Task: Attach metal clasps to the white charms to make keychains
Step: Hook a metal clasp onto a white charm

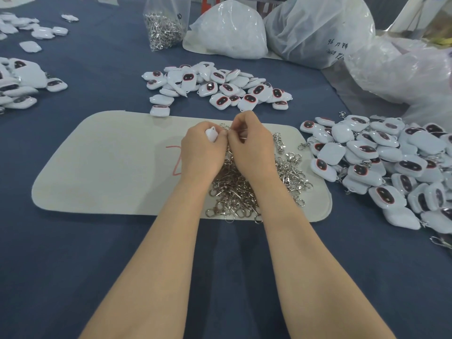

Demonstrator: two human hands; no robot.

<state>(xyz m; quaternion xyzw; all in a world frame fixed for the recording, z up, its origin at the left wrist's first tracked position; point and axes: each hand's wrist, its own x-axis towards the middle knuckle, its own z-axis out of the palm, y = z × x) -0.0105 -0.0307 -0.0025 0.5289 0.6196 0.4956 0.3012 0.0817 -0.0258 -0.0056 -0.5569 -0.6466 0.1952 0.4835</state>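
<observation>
My left hand (201, 148) grips a white charm (211, 134), which peeks out above its curled fingers. My right hand (249, 140) pinches a metal clasp (225, 127) right beside that charm, fingertips of both hands meeting. Both hands hover over a heap of loose silver clasps (247, 189) on a pale felt mat (105, 167). A pile of white charms with dark red-rimmed faces (220, 86) lies beyond the mat. The charms in the bigger pile (381, 165) at the right have clasps showing among them.
A clear bag of clasps (165, 28) and several white plastic bags (232, 33) stand at the back. More charms lie at the far left (22, 81). A blue cloth (73, 265) covers the table.
</observation>
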